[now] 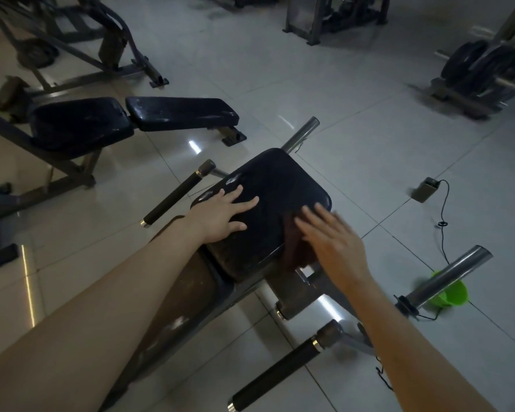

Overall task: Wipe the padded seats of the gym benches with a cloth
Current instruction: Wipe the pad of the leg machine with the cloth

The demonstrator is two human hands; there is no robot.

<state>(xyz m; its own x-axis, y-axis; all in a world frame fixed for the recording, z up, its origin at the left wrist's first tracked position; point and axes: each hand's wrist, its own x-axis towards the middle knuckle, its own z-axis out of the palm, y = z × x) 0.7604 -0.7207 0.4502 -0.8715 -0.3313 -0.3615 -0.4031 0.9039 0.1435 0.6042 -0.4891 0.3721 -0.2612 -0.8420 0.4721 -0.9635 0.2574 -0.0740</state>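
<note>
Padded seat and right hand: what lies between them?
A dark reddish cloth lies between the right hand and the padded seat, draped over its right edge; the head view shows this.

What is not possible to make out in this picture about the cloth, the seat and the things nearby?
Cloth: head view, mostly under the right hand; its full shape is hidden.
Right hand's fingers: blurred.
Padded seat: dim light; wet or dry, cannot tell.
Green bucket: partly behind a metal bar; contents hidden.
Small box on floor: too small to identify.
</note>
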